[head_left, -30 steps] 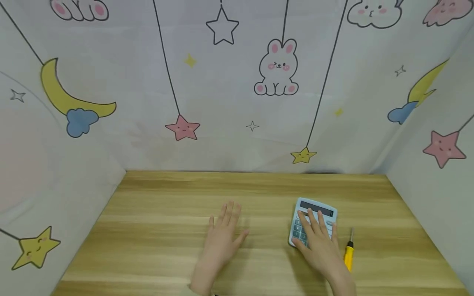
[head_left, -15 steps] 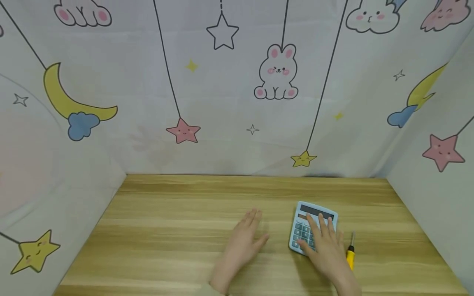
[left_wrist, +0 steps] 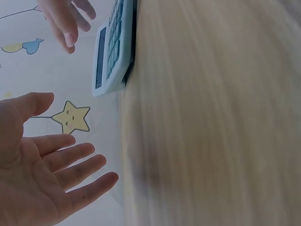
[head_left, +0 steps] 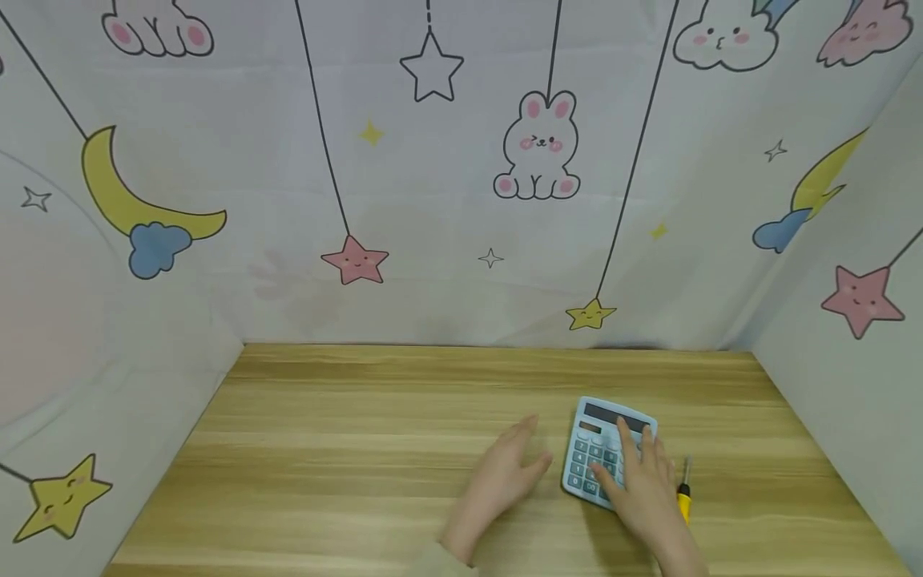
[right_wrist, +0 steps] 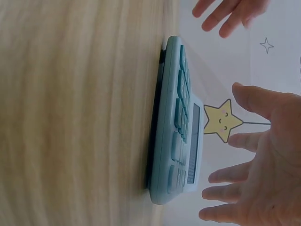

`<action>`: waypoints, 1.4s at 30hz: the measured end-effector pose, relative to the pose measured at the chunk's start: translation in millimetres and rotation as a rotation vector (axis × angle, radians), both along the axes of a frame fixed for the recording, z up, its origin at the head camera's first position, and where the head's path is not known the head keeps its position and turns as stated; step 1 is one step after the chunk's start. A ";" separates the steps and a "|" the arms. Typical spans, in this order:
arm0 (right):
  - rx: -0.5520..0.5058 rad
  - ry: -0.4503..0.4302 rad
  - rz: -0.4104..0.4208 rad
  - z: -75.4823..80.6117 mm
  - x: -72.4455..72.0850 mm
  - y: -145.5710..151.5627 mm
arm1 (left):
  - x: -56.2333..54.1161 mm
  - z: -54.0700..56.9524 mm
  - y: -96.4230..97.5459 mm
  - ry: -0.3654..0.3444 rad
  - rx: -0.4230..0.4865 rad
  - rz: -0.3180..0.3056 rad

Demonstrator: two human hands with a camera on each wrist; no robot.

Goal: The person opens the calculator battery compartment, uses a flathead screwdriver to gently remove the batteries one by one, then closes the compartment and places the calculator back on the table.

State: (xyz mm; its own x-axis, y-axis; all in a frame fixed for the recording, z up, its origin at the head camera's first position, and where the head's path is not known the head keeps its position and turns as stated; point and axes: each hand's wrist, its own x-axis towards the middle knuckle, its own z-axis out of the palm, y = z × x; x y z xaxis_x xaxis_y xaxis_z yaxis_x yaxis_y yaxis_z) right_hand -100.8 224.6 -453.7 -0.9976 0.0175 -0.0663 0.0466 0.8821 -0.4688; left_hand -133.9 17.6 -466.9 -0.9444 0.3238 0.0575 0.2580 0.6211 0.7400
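calculator (head_left: 602, 449): laid flat on the worktop (head_left: 346, 449), right of its middle, slightly skewed, with its display end turned toward the far edge.
display (head_left: 597, 412): the dark strip is overlapped at its lower side, in the head view, by the fingertips of the right hand (head_left: 645, 485).
right hand: held over the right part of the calculator, fingers extended and spread; a gap above the keys is shown by the right wrist view, and nothing is grasped.
left hand (head_left: 505, 469): held between the calculator and the worktop's left edge, near the calculator, with the palm turned toward it; thumb and fingers are spread, and nothing is gripped.
screwdriver (head_left: 684, 498): placed between the calculator and the worktop's right edge, shaft pointed at the far edge; the lower end of its yellow handle is hidden behind the right arm.
sleeve (head_left: 441, 562): pale cloth is seen at the left forearm.
backdrop (head_left: 440, 184): the worktop's far edge is met by white cloth, printed with stars, a rabbit and a moon.
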 end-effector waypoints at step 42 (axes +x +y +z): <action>-0.181 -0.136 -0.150 -11.1 -7.2 15.7 | -19.0 -15.5 49.4 -0.077 0.052 0.032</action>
State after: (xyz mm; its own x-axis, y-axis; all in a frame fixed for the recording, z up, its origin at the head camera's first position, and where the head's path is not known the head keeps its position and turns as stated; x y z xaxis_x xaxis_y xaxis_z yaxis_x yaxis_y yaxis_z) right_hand -108.0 240.4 -464.8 -0.9665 0.1398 -0.2152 0.2437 0.7629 -0.5988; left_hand -152.9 67.0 -482.4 -0.9566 0.2915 0.0008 0.1799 0.5882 0.7884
